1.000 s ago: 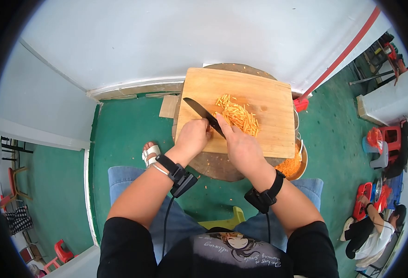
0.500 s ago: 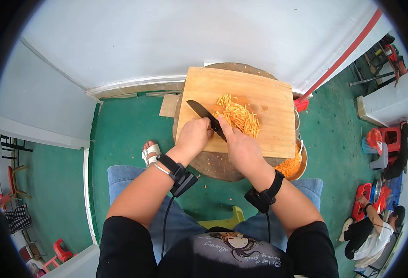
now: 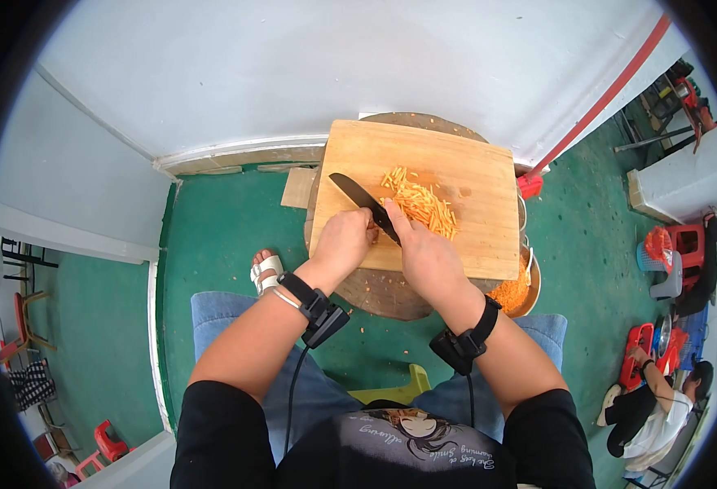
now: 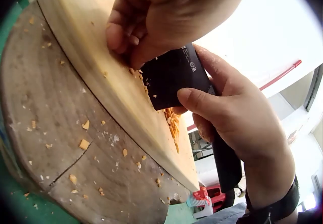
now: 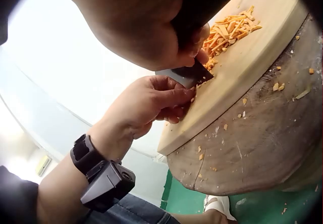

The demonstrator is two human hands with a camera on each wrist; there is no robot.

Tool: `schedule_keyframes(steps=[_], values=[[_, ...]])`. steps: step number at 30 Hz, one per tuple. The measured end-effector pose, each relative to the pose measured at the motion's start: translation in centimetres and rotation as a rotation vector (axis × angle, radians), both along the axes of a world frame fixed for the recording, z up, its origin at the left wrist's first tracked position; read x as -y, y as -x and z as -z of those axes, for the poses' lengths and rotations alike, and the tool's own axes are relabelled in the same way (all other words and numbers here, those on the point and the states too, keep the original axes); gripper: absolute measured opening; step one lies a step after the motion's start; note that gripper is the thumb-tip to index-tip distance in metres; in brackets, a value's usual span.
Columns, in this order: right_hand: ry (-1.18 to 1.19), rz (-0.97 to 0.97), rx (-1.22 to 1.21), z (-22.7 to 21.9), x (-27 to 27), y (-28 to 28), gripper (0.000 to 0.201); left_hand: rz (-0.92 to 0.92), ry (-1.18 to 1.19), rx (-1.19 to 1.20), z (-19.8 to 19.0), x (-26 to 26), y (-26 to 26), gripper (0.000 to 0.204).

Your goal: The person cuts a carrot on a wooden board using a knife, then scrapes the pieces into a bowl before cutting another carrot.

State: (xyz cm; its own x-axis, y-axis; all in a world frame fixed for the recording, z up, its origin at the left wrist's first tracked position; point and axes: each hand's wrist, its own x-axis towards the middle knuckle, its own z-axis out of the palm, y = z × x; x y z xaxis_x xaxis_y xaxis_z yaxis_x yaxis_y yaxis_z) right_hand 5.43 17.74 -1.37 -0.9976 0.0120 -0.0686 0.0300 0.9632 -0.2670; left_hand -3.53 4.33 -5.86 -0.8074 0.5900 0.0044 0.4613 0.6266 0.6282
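Note:
On a wooden cutting board (image 3: 481, 175) lies a pile of orange carrot strips (image 3: 424, 208). My right hand (image 3: 432, 262) grips a dark-bladed knife (image 3: 357, 192), its forefinger laid along the blade; the thumb presses the blade's near face in the left wrist view. My left hand (image 3: 340, 243) has its fingers curled down at the board's near left part, right beside the blade. Small carrot bits (image 4: 132, 70) show at those fingertips, and the fingers hide most of what they pinch. More bits cling along the knife's edge (image 5: 204, 77).
The board rests on a round wooden block (image 3: 383, 295) scattered with crumbs. Low at its right stands a metal bowl (image 3: 536, 287) of finely chopped orange bits (image 3: 512, 292). A white wall (image 3: 293, 73) rises behind. Another person (image 3: 656, 416) sits at far right near red basins.
The knife and both hands have shifted very slightly to the right along the board. The grip on the knife stays the same, and the pile looks unchanged.

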Motion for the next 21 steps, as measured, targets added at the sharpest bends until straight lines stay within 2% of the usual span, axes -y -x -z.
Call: schedule_keyframes(steps=[9,12,21], values=[[-0.05,-0.013,0.03,0.2,0.0,0.1,0.067,0.023,0.001,-0.009,0.3,0.2,0.3,0.012],[-0.039,-0.016,0.026,0.4,-0.3,-0.1,0.067,-0.029,-0.021,-0.009,0.2,0.0,0.2,0.011],[0.004,0.01,0.0,-0.8,-0.6,-0.3,0.067,-0.001,-0.011,0.002,0.0,0.0,0.3,0.006]])
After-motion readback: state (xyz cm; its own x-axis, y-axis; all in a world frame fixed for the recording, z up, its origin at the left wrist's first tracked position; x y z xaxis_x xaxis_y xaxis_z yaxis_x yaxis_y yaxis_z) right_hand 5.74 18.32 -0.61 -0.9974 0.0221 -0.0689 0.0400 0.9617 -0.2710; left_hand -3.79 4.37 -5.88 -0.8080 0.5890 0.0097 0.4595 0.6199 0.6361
